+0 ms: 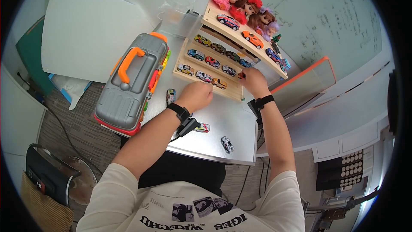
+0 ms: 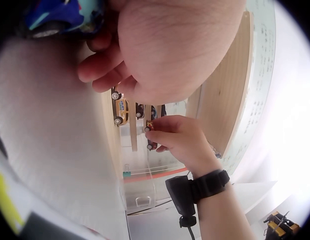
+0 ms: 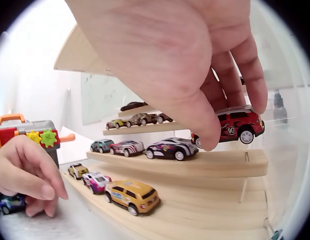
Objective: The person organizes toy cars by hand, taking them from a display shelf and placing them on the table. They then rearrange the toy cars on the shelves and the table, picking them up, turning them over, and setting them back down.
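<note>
My right hand (image 1: 256, 82) pinches a red toy car (image 3: 238, 127) marked 90 between thumb and fingers. It holds the car at the right end of the middle step of a wooden display rack (image 3: 255, 162), beside a white and purple toy car (image 3: 172, 148). My left hand (image 1: 196, 96) hangs low over the table in front of the rack, fingers loosely curled with nothing visible between them. Close by the left hand is a blue toy car (image 2: 60, 17), mostly covered by the wrist in the head view. A yellow toy car (image 3: 132, 196) stands on the lowest step.
Several cars line the steps; an orange car (image 1: 252, 39) and dolls (image 1: 249, 8) sit on the top board. A grey toolbox (image 1: 128, 86) with an orange handle stands left. Loose on the table lie a white car (image 1: 227, 145) and another car (image 1: 171, 96).
</note>
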The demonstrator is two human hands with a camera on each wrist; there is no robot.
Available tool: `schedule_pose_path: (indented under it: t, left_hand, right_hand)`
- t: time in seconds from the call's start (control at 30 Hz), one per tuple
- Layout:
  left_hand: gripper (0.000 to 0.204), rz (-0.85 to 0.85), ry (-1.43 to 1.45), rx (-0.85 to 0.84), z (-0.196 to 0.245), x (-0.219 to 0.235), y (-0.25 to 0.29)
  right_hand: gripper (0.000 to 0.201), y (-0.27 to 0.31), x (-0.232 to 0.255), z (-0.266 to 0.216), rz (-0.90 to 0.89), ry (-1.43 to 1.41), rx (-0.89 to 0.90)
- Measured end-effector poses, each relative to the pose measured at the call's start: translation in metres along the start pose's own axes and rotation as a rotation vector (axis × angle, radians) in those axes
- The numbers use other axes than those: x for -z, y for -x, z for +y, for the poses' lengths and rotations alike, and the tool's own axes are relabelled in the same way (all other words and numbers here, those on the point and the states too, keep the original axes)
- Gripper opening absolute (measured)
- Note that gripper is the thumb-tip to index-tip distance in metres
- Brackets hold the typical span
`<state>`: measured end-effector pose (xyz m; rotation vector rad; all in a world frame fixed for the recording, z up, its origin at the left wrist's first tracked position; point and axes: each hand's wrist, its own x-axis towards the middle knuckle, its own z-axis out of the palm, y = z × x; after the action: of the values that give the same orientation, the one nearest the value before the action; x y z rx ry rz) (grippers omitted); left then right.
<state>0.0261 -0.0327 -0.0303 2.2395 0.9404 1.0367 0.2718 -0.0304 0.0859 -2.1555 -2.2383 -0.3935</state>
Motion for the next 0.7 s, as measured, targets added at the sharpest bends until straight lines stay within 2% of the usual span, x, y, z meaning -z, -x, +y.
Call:
schedule_pose_path:
  t: [0.13,0.37,0.53,0.7]
  left_hand:
    - [0.015,-0.001,-0.006,-0.006,-0.001,-0.002,0.000]
    - [0.015,-0.023,-0.051,0.004,0.003,0.000,0.000]
    - [0.015,-0.012,-0.060,0.001,0.003,0.000,-0.001]
    - [0.015,-0.017,-0.048,0.005,0.003,0.001,-0.001]
  right_hand:
    - [0.014,-0.008,-0.010,0.004,-0.067,0.127,-0.019]
    - [0.013,-0.013,-0.022,0.008,-0.056,0.111,-0.003]
    - [0.014,-0.015,-0.022,0.007,-0.053,-0.017,0.004]
    - [0.017,-0.018,-0.030,0.013,-0.034,0.042,0.018]
